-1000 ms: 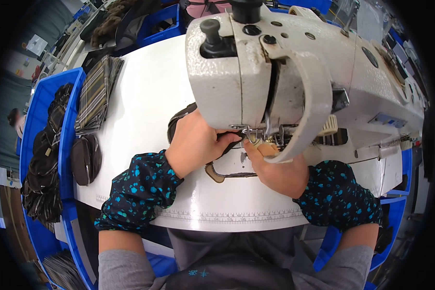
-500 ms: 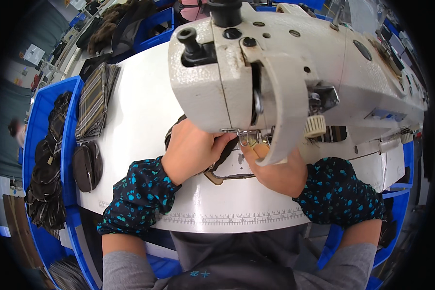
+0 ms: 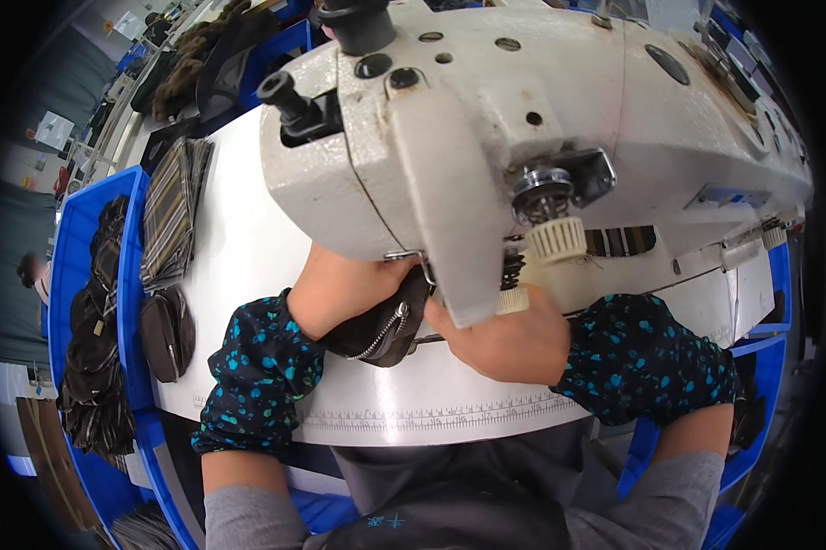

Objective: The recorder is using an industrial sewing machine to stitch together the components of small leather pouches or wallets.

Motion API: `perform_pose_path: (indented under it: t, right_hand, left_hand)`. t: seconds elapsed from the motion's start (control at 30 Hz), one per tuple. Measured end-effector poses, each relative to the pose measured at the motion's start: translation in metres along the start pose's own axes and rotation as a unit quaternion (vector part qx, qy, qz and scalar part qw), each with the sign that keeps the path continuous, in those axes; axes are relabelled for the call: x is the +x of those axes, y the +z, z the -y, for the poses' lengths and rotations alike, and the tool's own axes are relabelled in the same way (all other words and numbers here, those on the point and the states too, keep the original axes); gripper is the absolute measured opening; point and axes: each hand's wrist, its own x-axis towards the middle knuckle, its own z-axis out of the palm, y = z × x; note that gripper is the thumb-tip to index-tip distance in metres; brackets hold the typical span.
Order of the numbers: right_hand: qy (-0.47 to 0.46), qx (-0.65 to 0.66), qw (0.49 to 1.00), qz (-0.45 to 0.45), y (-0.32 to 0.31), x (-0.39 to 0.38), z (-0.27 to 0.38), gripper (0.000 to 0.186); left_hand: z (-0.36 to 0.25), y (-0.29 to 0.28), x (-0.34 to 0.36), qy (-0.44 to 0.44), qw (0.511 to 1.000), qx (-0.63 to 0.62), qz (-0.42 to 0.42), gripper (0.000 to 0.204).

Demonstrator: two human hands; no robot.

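Under the head of a white sewing machine [image 3: 330,197] I see a small dark pouch [image 3: 363,335] with a silver zipper along its curved edge. My left hand [image 3: 344,289] is closed on its upper part, thumb and fingers near the needle area. From the other side my right hand [image 3: 514,344] pinches the pouch's right edge, its fingertips partly hidden by the machine's pale lever guard [image 3: 450,202]. Needle and presser foot are out of sight behind that guard. Both forearms wear dark sleeves with blue spots.
A blue bin [image 3: 129,302] of dark pouches stands at the left. Beside it lie a striped cloth stack [image 3: 176,206] and a finished-looking black zipped pouch [image 3: 167,335]. A striped piece [image 3: 622,241] lies behind the machine's knob. A printed ruler [image 3: 431,423] runs along the table's front edge.
The pouch has turned and tilted so its zipper faces me, left of the guard. Both hands have shifted with it. My view has moved, so the machine appears further left and larger.
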Motion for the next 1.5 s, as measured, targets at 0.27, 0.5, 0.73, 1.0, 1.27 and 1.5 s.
perform_pose_path:
  t: [0.27,0.5,0.73,1.0,1.27,1.5]
  right_hand:
    - [0.020,0.031,0.996,0.082,-0.019,0.014,0.006,0.008]
    - [0.015,0.019,0.997,0.073,-0.021,0.011,0.006,0.009]
    - [0.054,-0.030,0.997,-0.046,0.002,0.005,-0.008,0.027]
    - [-0.004,-0.049,0.999,-0.008,-0.004,0.005,-0.007,0.035]
    - [0.021,-0.042,0.999,0.002,0.001,0.002,-0.015,0.030]
    - [0.143,0.143,0.977,-0.066,0.009,0.004,-0.016,0.021]
  left_hand:
    - [-0.017,-0.005,-0.003,-0.049,0.999,0.013,-0.008,0.030]
    - [-0.015,-0.001,-0.002,-0.037,0.999,0.027,-0.017,0.030]
    - [-0.002,0.006,0.001,-0.039,0.999,-0.011,0.014,0.030]
    - [-0.005,0.013,0.001,-0.080,0.993,-0.082,-0.009,0.025]
    - [-0.011,0.010,0.003,-0.145,0.988,-0.044,0.013,0.026]
    - [-0.009,0.006,0.001,-0.150,0.988,-0.035,0.034,0.031]
